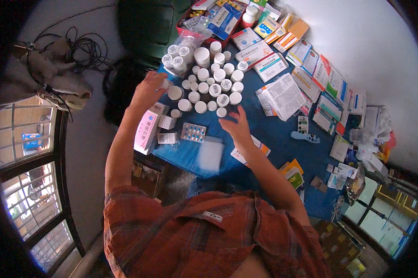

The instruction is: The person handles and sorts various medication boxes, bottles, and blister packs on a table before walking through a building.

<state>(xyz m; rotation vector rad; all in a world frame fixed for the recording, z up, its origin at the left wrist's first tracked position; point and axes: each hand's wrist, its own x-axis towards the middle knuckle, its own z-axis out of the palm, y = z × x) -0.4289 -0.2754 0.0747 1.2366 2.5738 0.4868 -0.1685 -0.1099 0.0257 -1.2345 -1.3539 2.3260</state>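
Note:
My left hand (149,88) is at the left edge of a cluster of white pill bottles, its fingers around a small white object (165,84) that is blurred and partly hidden. Right beside it stands a white-capped bottle (175,93). My right hand (235,125) is at the cluster's near right side, fingers apart and nothing between them. Just off its fingertips is a small white bottle (221,112). Larger bottles, such as a wide white one (202,57), stand upright at the back. Several bottles wrapped in clear plastic (177,59) sit at the back left.
A pink-and-white box (147,129), a blister pack of capsules (193,132) and a translucent white tray (210,154) lie nearer me on the blue tabletop (181,156). Medicine boxes (271,66) and printed leaflets (282,95) line the right. A red basket (226,43) holds more packs.

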